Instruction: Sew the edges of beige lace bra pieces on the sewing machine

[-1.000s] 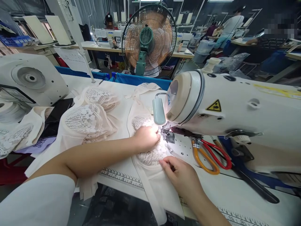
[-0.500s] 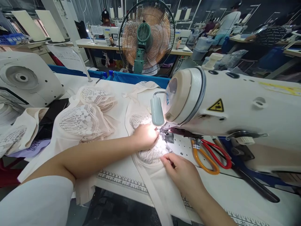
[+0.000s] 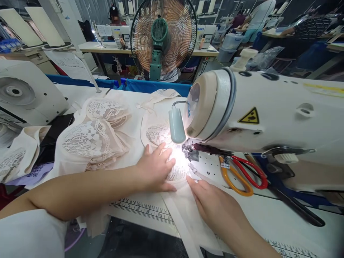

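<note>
A worktable (image 3: 258,211) is dominated at right by a white sewing machine (image 3: 268,104). To the left is stacked a pile of bras (image 3: 80,139); whether these are finished or waiting cannot be told. Between the two, a single lace-cupped bra (image 3: 185,211) is laid beside the brightly lit needle area, its lower cloth draped over the table's front edge. The left hand (image 3: 154,168) is rested on the lace, fingers fanned apart. The right hand (image 3: 215,200) is set against the cloth nearby; whether fabric is pinched there cannot be seen. The work is judged to be partway through, the bra not yet cleared from the machine; any stitching is lost in glare below a small lamp (image 3: 176,127).
</note>
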`<state>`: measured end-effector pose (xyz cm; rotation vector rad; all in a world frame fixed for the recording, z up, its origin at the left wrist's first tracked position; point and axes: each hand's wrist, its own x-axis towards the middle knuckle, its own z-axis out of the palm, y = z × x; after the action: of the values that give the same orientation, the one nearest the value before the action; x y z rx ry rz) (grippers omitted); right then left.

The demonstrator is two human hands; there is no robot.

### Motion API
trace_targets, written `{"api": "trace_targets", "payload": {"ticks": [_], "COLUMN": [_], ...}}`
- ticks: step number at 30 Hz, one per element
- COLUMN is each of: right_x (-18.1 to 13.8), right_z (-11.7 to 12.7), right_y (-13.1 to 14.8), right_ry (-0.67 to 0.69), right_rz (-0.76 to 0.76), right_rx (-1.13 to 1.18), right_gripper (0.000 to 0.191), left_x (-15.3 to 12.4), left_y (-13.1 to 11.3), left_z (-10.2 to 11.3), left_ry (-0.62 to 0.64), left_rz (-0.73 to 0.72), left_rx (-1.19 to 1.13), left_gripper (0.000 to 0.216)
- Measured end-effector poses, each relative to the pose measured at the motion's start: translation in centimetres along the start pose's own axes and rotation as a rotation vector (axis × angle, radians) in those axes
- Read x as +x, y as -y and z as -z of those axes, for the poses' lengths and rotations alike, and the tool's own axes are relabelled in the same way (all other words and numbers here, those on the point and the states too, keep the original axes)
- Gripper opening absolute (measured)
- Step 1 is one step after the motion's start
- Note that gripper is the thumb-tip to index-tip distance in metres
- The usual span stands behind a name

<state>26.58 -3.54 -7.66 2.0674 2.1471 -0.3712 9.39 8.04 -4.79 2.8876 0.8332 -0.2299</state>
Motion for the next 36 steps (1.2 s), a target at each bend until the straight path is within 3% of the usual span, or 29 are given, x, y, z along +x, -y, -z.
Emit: {"api": "trace_targets", "payload": {"ticks": [4, 10, 13, 16, 17, 19, 22, 28, 33, 36], "right_x": [0.9, 2.5, 3.1, 3.8, 4.1, 4.6, 5.0, 4.0, 1.8, 0.1], "right_z": [0.8, 2.6, 3.2, 3.5, 3.6, 3.5, 3.3, 3.6, 3.1, 1.5], "right_y": [0.3, 0.9, 1.5, 2.2, 2.5, 2.8, 3.1, 3.0, 1.2, -0.6], "right_ry": [0.041, 0.123, 0.184, 0.237, 0.261, 0.309, 0.340, 0.237, 0.146, 0.031], "right_rz": [-0.027, -0.069, -0.082, -0.094, -0.108, -0.148, -0.175, -0.123, -0.095, 0.045], "right_rx": [-0.020, -0.045, -0.066, -0.103, -0.106, -0.098, -0.085, -0.100, -0.066, -0.084], "right_gripper": [0.049, 0.055, 0.063, 0.078, 0.083, 0.089, 0.090, 0.083, 0.075, 0.077], "left_x": [0.2, 2.0, 2.4, 2.6, 2.6, 2.8, 2.9, 3.3, 3.5, 3.7], "left_y": [1.1, 3.5, 3.6, 3.0, 2.7, 2.1, 1.9, 2.8, 2.8, 2.5], "left_z": [-0.9, -0.5, -0.5, -1.1, -1.4, -1.9, -2.0, -1.3, -1.0, -0.5], "left_ry": [0.056, 0.023, -0.140, -0.292, -0.288, -0.250, -0.203, -0.142, -0.137, -0.123], "left_rz": [0.091, 0.042, -0.018, -0.179, -0.245, -0.287, -0.179, -0.340, -0.255, -0.130], "left_rx": [-0.071, -0.084, 0.005, 0.069, 0.067, 0.022, -0.089, 0.031, 0.028, -0.052], "left_gripper": [0.077, 0.073, 0.068, 0.036, 0.030, 0.038, 0.040, 0.036, 0.036, 0.037]}}
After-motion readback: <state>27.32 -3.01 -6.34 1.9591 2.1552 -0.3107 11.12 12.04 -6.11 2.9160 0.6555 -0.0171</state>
